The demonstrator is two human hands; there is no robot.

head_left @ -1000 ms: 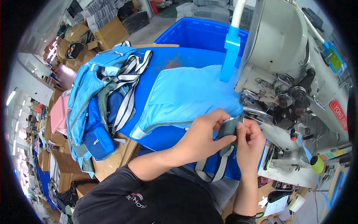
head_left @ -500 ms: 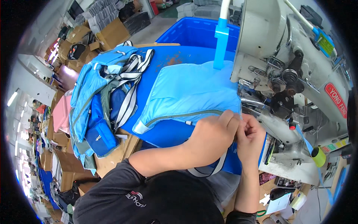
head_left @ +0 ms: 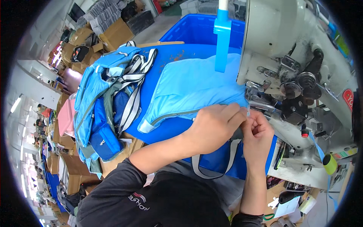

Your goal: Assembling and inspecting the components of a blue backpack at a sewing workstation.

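A light blue fabric bag piece [head_left: 196,81] with a dark grey zipper strip lies on the blue table top, its right edge at the sewing machine [head_left: 280,85]. At its near right corner, my left hand [head_left: 217,123] is closed, fingertips pinching the fabric edge. Right beside it, my right hand [head_left: 259,132] is also closed, thumb and fingers pinched at the same corner close to the machine's needle area. Just what lies between the fingertips is partly hidden. Below my hands hangs a loop of black-and-white webbing strap [head_left: 196,166].
On the left is a heap of blue bags [head_left: 89,94] with striped straps. A blue plastic crate [head_left: 181,32] stands behind the table [head_left: 172,56]. A light blue strip [head_left: 221,49] hangs from a white pole. Cardboard boxes [head_left: 115,34] fill the far left.
Both hands stay pinched at the fabric corner, with slight finger shifts. More of the strap loop shows below them. The whole view has shifted slightly, the machine appearing larger.
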